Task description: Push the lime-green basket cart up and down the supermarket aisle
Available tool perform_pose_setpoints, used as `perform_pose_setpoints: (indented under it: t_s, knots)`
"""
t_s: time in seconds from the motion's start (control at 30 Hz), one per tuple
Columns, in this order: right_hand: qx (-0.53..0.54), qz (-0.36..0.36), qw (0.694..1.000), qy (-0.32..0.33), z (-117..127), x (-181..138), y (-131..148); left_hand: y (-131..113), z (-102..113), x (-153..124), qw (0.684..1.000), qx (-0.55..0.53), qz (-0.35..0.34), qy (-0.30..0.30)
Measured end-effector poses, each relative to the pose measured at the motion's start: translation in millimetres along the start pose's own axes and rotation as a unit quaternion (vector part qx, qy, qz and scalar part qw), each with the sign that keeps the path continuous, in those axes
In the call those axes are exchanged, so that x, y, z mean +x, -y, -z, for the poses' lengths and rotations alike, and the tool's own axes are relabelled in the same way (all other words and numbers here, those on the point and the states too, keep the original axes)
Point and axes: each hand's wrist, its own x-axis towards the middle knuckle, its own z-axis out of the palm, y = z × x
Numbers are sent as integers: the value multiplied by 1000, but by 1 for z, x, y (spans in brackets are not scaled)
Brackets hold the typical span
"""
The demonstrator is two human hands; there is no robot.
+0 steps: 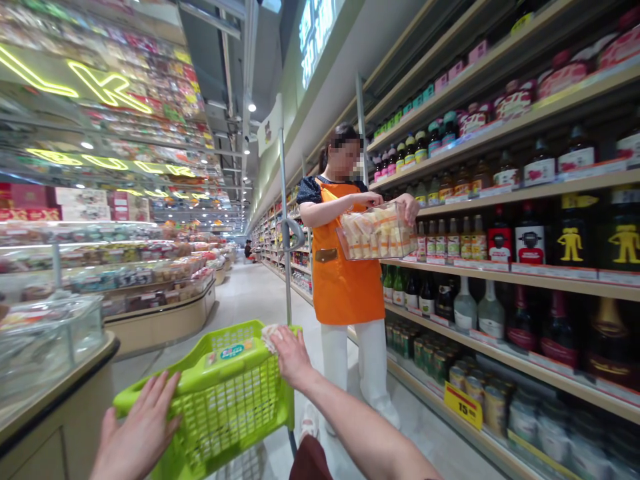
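A green plastic shopping basket (pixel 225 393) on a cart stands right in front of me in a shop aisle. My left hand (pixel 137 427) lies flat on its near left rim, fingers stretched out. My right hand (pixel 290 357) rests on the far right corner of the basket, its fingers closed over a small pale cloth or packet (pixel 269 333) that I cannot identify. A thin metal pole (pixel 285 227) rises from the cart behind the basket.
A person in an orange apron (pixel 345 267) stands close ahead on the right, holding a clear tray of packets (pixel 377 233) at the shelves. Shelves of bottles and cans (pixel 500 267) line the right. Display counters (pixel 155 320) run along the left.
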Motion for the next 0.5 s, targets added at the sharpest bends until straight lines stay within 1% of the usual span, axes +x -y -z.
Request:
perform_pose_setpoints:
  t_s: [0.07,0.13,0.2,0.27,0.33,0.43,0.5]
  knots:
    - [-4,-37,999,-6,7,-2,-14,0,-2,0,1000,2,1,-8]
    - [2,-69,997,-16,11,-3,-20,-1,-5,1,1000,11,3,-9]
    - [19,-95,995,-33,12,-2,-18,-1,-8,2,1000,18,6,-8]
    - [38,-97,993,-49,10,-1,-9,-1,-10,3,1000,19,13,-10]
    - [52,-67,995,-54,5,1,4,0,-10,3,1000,5,9,-11]
    - [57,13,997,-45,-3,3,22,2,-8,3,999,-40,-12,-6]
    - [52,49,997,-43,-5,4,29,3,-7,2,997,-71,-20,-12]
